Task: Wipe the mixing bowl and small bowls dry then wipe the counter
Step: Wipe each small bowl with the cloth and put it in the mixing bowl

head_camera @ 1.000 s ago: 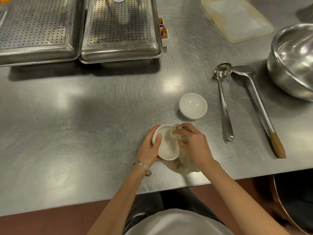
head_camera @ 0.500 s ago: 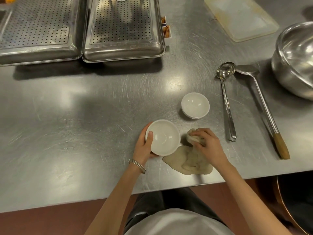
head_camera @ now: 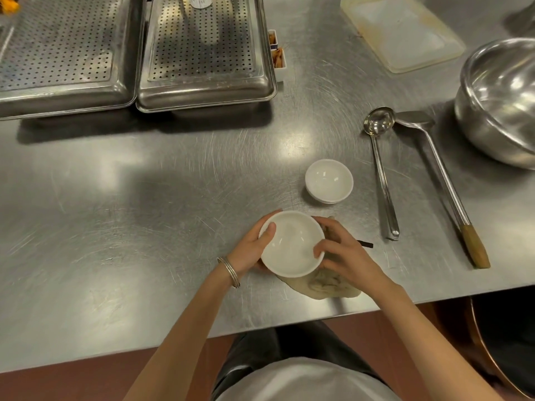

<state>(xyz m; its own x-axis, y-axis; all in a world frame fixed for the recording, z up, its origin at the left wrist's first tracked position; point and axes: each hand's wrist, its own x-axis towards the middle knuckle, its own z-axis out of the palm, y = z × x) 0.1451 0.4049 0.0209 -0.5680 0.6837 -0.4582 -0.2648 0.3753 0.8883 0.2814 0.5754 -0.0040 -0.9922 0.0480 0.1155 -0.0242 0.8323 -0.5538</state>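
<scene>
I hold a small white bowl (head_camera: 291, 244) upright just above the steel counter (head_camera: 144, 215), near its front edge. My left hand (head_camera: 252, 247) grips the bowl's left rim, thumb inside. My right hand (head_camera: 343, 253) grips the right rim, thumb on the edge. A beige cloth (head_camera: 324, 286) lies crumpled on the counter under the bowl and my right hand. A second small white bowl (head_camera: 329, 180) stands empty behind it. The large steel mixing bowl (head_camera: 500, 102) sits at the far right, cut off by the frame.
A steel ladle (head_camera: 379, 166) and a wooden-handled spatula (head_camera: 443, 180) lie right of the bowls. Two perforated steel pans (head_camera: 202, 53) stand at the back left, a pale plastic lid (head_camera: 402, 30) at the back right. A small dark stick (head_camera: 366, 243) lies by my right hand.
My right hand has left off wiping inside the bowl with the cloth, dropped the cloth on the counter, and now grips the bowl's right rim. The bowl has turned upright.
</scene>
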